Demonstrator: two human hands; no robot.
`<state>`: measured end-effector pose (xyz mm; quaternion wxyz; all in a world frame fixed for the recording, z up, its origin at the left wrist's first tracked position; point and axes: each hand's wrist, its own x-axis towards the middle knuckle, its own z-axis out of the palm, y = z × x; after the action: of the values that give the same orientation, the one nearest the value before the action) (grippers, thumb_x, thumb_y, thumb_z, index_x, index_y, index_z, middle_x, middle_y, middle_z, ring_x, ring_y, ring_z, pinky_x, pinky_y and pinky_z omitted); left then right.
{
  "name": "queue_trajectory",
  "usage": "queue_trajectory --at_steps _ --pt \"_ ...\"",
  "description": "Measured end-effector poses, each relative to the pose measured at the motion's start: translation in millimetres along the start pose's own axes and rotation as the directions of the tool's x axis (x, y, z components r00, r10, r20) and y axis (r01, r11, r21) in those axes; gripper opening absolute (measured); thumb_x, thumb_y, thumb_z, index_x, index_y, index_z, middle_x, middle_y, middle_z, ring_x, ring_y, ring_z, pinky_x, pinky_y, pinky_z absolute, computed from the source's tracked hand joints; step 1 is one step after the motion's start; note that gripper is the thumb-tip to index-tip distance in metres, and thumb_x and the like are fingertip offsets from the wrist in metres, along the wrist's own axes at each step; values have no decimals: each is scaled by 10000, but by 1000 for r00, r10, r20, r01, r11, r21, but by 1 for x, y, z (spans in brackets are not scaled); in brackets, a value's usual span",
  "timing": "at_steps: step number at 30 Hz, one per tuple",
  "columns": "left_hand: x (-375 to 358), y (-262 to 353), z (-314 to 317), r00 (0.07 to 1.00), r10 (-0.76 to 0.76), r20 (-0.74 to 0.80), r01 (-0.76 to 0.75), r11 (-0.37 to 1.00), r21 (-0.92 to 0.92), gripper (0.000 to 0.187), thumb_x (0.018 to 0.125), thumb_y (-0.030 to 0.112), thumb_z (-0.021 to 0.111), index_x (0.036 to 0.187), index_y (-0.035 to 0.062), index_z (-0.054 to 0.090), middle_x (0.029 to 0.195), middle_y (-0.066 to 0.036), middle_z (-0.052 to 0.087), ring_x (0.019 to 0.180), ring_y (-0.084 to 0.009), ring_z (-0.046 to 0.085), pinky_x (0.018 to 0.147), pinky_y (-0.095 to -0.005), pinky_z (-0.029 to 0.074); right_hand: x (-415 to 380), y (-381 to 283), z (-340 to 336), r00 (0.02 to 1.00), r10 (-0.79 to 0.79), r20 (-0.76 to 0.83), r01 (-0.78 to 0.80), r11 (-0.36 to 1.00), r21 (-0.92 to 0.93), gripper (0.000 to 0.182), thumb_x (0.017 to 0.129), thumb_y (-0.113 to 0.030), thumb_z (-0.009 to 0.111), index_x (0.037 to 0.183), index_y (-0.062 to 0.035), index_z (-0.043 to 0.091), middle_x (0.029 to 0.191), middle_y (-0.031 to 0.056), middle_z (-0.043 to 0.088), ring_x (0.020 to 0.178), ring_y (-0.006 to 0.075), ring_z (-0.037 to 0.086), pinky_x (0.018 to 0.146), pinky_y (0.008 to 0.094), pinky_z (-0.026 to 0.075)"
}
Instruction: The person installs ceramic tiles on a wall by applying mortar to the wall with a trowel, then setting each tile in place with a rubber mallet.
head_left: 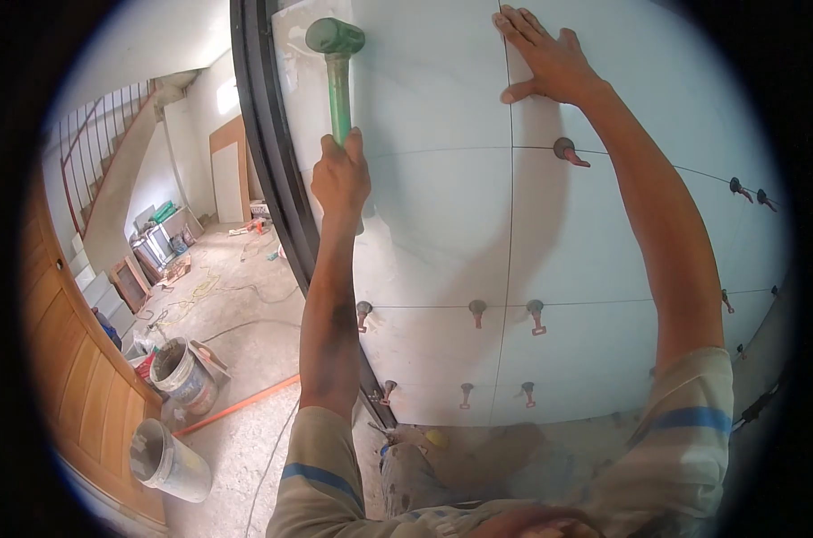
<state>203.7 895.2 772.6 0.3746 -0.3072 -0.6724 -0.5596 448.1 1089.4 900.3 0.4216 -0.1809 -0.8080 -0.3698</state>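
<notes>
My left hand (pixel 342 179) is wrapped round the handle of a green rubber mallet (pixel 335 38), its head up near the top of the wall by the dark frame. Large pale tiles (pixel 433 224) cover the wall in front of me, with thin joints between them. Higher up on the right, my right hand (pixel 554 65) lies spread against the tiles, fingers across a vertical joint. Below it, a tile levelling clip with a red handle (pixel 565 150) sits at a joint. Several more such clips, one a levelling clip (pixel 477 312), line the lower joints.
A dark door frame (pixel 281 134) borders the tiles on the left. Beyond it are two buckets, a near bucket (pixel 169 462) and a far bucket (pixel 184 372), an orange bar (pixel 236 405), cables on the floor, a wooden door (pixel 84 359) and a staircase (pixel 111 148).
</notes>
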Motion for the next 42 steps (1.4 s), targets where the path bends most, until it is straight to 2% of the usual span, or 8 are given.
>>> queue_trajectory --at_steps 1,4,15,19,29,31,37,42 --pt "3 -1 1 999 12 48 -14 999 35 485 938 507 401 918 30 485 705 -238 630 718 -453 625 669 -524 475 0 2 9 994 -8 -106 3 999 -48 1254 537 -642 767 1522 -184 139 1593 -3 147 1457 187 174 989 536 327" --pt "-1 -6 2 999 36 41 -37 999 4 481 943 505 395 923 31 470 695 -238 626 695 -448 622 649 -524 474 3 -3 5 998 61 -34 -63 996 -67 1220 558 -594 793 1513 -191 150 1588 -11 146 1458 170 151 1023 601 284" --pt "8 21 -12 986 121 115 -133 986 103 463 988 485 343 896 44 444 656 -208 619 648 -423 615 599 -519 461 3 -10 -12 997 80 -4 -80 990 -118 1262 475 -614 789 1500 -181 195 1572 -16 196 1448 194 194 979 512 369" --pt "7 33 -5 981 182 60 -180 983 -34 463 997 470 340 864 38 444 645 -196 614 632 -409 611 588 -508 451 1 -12 -9 996 85 10 -83 992 -98 1252 478 -618 786 1498 -186 201 1571 -17 196 1448 195 192 993 527 362" --pt "24 32 5 991 131 -14 -129 989 73 506 993 495 314 877 33 484 656 -186 617 645 -401 612 612 -490 463 1 -10 -5 994 106 -7 -106 994 -32 1236 484 -575 803 1497 -206 200 1574 -70 168 1447 158 174 1023 583 324" --pt "19 32 -5 998 39 44 -36 997 -73 521 992 500 305 887 27 495 692 -212 630 674 -415 617 640 -508 468 1 -8 -4 994 112 -9 -112 993 -38 1237 486 -569 806 1498 -208 195 1575 -66 166 1448 160 173 1022 587 323" --pt "21 22 5 998 64 19 -66 993 99 520 987 497 316 887 23 503 693 -227 631 705 -440 626 654 -523 477 4 -13 -12 988 143 58 -142 990 -18 1322 437 -506 870 1508 -215 149 1585 -66 134 1455 157 151 996 600 324" --pt "19 16 0 997 49 63 -54 996 78 527 983 505 314 890 25 509 697 -236 632 699 -447 627 657 -531 479 36 -19 -34 978 111 174 -106 993 -43 1398 392 -420 917 1518 -225 112 1595 -59 101 1462 157 123 970 624 312"
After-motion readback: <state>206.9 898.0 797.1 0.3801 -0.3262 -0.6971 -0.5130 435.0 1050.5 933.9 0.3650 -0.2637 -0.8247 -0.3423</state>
